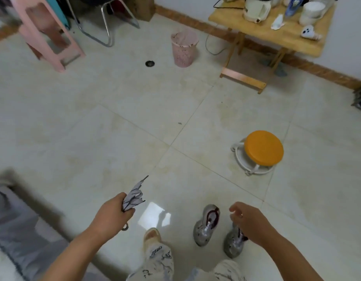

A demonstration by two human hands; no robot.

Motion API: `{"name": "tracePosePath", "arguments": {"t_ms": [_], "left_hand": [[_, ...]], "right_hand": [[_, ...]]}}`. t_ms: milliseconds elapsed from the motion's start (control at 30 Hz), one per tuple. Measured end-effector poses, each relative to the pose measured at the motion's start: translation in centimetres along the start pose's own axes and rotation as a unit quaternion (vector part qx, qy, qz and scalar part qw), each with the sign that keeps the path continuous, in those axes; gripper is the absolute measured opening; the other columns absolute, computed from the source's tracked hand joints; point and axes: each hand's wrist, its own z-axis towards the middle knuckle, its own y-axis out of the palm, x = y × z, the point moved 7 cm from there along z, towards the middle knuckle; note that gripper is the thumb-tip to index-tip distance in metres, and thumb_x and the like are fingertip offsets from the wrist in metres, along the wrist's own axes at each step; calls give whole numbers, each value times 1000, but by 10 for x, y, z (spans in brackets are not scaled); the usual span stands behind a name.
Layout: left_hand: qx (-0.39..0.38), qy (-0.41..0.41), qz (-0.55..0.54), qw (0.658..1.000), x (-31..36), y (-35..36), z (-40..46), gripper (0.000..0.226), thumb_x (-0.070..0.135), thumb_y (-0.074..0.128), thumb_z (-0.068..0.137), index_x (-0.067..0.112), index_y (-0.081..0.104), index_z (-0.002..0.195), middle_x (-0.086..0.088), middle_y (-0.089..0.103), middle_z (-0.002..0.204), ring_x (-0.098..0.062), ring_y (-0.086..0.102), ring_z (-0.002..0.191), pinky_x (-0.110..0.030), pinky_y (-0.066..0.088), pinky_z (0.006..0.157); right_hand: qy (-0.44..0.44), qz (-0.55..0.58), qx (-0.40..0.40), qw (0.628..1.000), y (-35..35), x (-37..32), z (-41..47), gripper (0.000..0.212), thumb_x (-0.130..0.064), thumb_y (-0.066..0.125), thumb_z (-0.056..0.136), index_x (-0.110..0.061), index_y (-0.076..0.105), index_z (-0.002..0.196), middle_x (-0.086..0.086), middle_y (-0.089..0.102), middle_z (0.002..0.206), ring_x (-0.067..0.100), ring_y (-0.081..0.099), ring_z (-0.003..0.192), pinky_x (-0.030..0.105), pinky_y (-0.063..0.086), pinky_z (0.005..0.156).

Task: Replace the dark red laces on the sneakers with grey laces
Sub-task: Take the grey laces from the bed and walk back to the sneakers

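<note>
My left hand (112, 211) grips a bunch of grey laces (134, 196) with dark markings, one tipped end sticking up and to the right. Two silver-grey sneakers stand on the tiled floor near my feet. The left sneaker (206, 226) shows its dark red laces. Part of the right sneaker (234, 244) lies hidden behind my right hand (248, 222). That hand hovers above it with fingers loosely curled and holds nothing.
A low stool with an orange seat (263, 148) stands to the right. Further back are a pink bin (183, 49), a pink chair (47, 33), a wooden folding table (277, 33) with a kettle, and a floor drain (149, 63). My slippered foot (152, 237) is beside the sneakers.
</note>
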Motion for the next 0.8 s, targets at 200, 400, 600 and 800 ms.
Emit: {"name": "tracePosePath", "arguments": {"t_ms": [200, 400, 600, 800], "left_hand": [[17, 19, 30, 999, -2, -73, 73, 12, 10, 57, 85, 8, 47, 79, -4, 52, 63, -10, 46, 41, -24, 33, 43], [-43, 54, -2, 998, 43, -67, 123, 11, 10, 56, 86, 10, 48, 79, -1, 50, 65, -9, 44, 45, -19, 33, 42], [-64, 74, 6, 995, 101, -78, 181, 6, 8, 56, 86, 4, 51, 87, 0, 49, 62, -4, 44, 32, -13, 31, 36], [-63, 124, 46, 989, 186, -101, 237, 10, 8, 56, 87, 6, 49, 79, -2, 47, 62, -12, 39, 48, -19, 31, 44]], "right_hand": [[-8, 50, 13, 999, -2, -78, 31, 22, -24, 45, 96, -18, 54, 116, -4, 53, 102, 11, 52, 88, 17, 39, 68], [15, 61, 30, 998, -33, -89, 73, 24, -26, 47, 96, -18, 54, 117, -4, 52, 102, 11, 50, 92, 18, 36, 74], [47, 89, 64, 993, -88, -79, 132, 12, -26, 49, 95, -23, 52, 106, -2, 54, 101, 12, 51, 90, 21, 40, 75], [67, 115, 92, 987, -148, -77, 169, 25, -27, 48, 95, -18, 53, 118, 1, 58, 115, 14, 54, 101, 19, 37, 76]]}}
